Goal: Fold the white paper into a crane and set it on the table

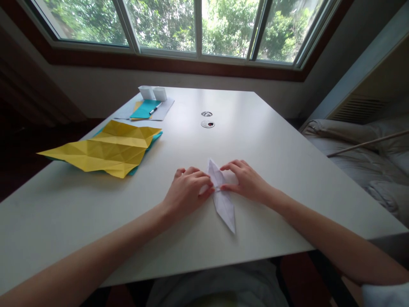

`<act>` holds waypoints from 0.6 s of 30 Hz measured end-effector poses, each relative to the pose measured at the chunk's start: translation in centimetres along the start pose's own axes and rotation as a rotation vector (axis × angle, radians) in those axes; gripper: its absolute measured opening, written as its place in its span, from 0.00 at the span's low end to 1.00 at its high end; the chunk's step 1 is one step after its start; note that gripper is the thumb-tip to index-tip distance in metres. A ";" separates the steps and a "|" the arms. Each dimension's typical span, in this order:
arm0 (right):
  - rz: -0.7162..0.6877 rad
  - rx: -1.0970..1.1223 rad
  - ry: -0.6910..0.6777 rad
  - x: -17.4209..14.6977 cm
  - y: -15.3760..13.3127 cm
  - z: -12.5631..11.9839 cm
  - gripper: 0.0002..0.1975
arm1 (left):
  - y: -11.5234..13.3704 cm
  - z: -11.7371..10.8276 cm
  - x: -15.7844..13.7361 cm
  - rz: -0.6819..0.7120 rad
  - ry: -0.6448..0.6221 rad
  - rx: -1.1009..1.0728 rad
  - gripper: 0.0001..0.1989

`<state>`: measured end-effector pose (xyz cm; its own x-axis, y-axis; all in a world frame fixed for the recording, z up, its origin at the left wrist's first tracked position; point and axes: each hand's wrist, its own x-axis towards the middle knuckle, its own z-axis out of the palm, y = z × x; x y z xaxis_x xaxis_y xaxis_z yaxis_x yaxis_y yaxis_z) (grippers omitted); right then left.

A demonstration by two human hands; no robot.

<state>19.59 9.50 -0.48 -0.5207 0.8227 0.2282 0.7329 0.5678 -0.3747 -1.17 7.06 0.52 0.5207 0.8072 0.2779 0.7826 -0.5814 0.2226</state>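
A folded white paper (224, 206), long and pointed at both ends, lies on the white table in front of me. Its narrow tips point away from me and toward the table's near edge. My left hand (191, 187) pinches its left side near the middle, with thumb and fingers pressed together. From the right, my right hand (245, 180) has thumb and fingertips on the paper's other edge, the fingers curled around a side flap. Part of the paper's middle is hidden behind the fingertips.
Creased yellow paper (111, 147) lies over teal paper (155, 140) at the left. Farther back are teal sheets (143, 109), a pen (155, 108) and white folded paper pieces (159, 94). Two round fittings (207, 124) sit in the tabletop (255, 140).
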 end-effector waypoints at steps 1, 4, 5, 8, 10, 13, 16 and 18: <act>0.038 0.001 0.004 0.1 0.2 0.0 0.25 | -0.2 -0.1 0.1 -0.039 0.015 0.004 0.09; 0.103 0.001 -0.027 0.2 0.2 0.1 0.28 | -0.8 -0.2 0.3 -0.189 0.042 0.061 0.19; 0.110 0.008 -0.039 0.3 0.2 0.1 0.27 | -1.0 -0.2 0.4 -0.224 0.025 0.069 0.21; 0.118 0.057 -0.063 0.4 -0.2 0.1 0.24 | -1.2 0.1 0.8 -0.262 -0.056 0.006 0.20; 0.129 0.096 -0.066 0.4 -0.4 0.1 0.22 | -1.1 0.2 1.0 -0.285 -0.082 -0.083 0.20; 0.157 0.134 -0.055 0.4 -0.6 0.1 0.21 | -0.9 0.3 1.1 -0.347 -0.052 -0.261 0.21; 0.182 0.160 -0.053 0.5 -0.9 0.0 0.20 | -0.8 0.2 1.1 -0.367 -0.015 -0.558 0.23; 0.179 0.176 -0.051 0.5 -1.2 0.0 0.19 | -0.7 0.2 1.1 -0.383 -0.011 -0.782 0.24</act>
<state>18.47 9.25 0.11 -0.4137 0.9049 0.1003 0.7302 0.3956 -0.5570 -1.10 8.39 0.45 0.2759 0.9601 0.0450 0.4479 -0.1699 0.8778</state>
